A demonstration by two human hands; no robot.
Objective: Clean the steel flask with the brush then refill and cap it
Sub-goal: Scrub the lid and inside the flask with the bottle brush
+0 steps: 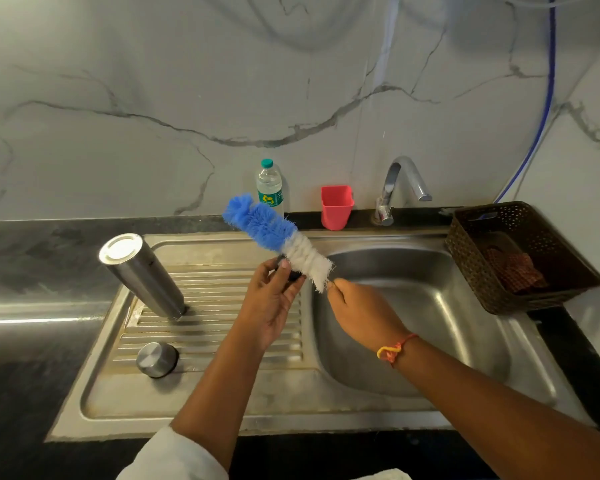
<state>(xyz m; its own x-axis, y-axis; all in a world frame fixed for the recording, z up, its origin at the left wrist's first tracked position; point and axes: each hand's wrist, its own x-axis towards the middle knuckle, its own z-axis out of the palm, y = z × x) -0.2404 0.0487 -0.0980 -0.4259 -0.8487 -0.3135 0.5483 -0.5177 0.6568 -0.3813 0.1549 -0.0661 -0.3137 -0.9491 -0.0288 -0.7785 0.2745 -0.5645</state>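
Flask [142,275] of bare steel stands mouth down on the ribbed drainboard [222,327], left of the sink bowl [413,327], base uppermost and leaning in this view. Its round steel cap [156,359] lies nearer the front edge of the same drainboard, apart from the flask. The right hand [361,315] has a closed grip, fingertips pinching the stem of the brush [274,237] just below the white bristles; the blue end points up and left, above the drainboard. The left hand [271,303] has a curled grip on a small dark item [293,273] beside the white bristles; what it is cannot be told. At the back of the bench [32,258] stand a plastic bottle [270,188], a pink cup [336,207] and the tap [402,185]. A brown basket [471,258] at the right holds a reddish cloth [516,271].
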